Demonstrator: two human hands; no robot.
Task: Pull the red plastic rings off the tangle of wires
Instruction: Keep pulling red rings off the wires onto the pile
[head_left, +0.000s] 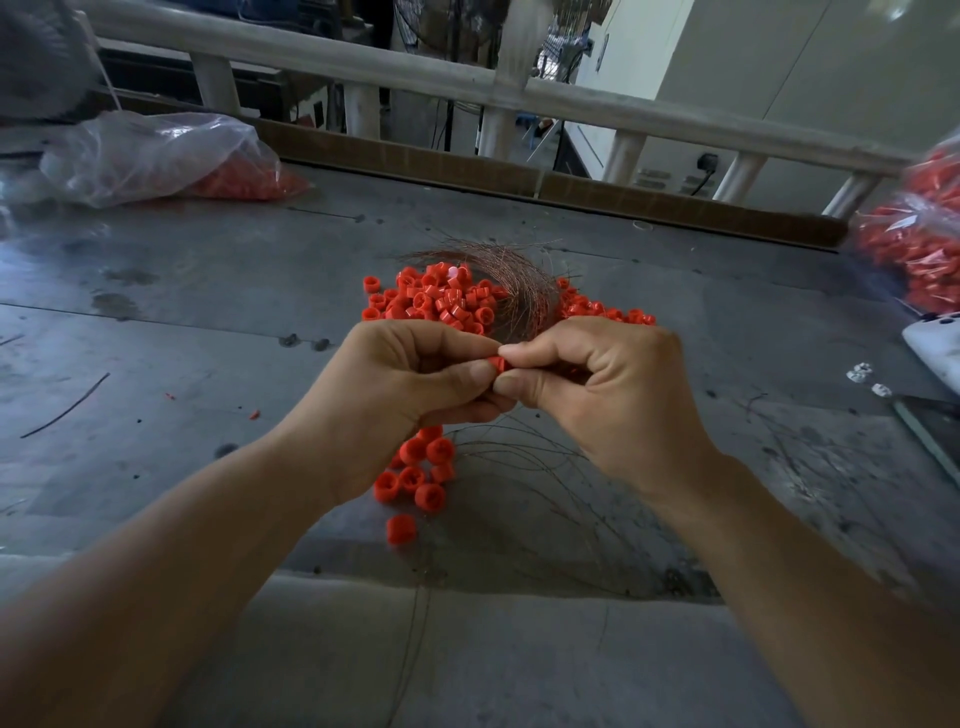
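Both hands held above the grey tabletop (208, 291). Left hand (415, 374) and right hand (597, 384) meet fingertip to fingertip. Each grip pinches the same red ring (497, 362) between thumb and forefinger. Thin loose wires (545, 467) trail below the hands, with a cluster of rings (423, 467) under the left hand. Beyond the hands, a pile of rings (436, 301) lies on the tabletop, touching a coppery tangle of wires (519, 280). Clear bag of red parts at far left (156, 156), and another bag far right (924, 234).
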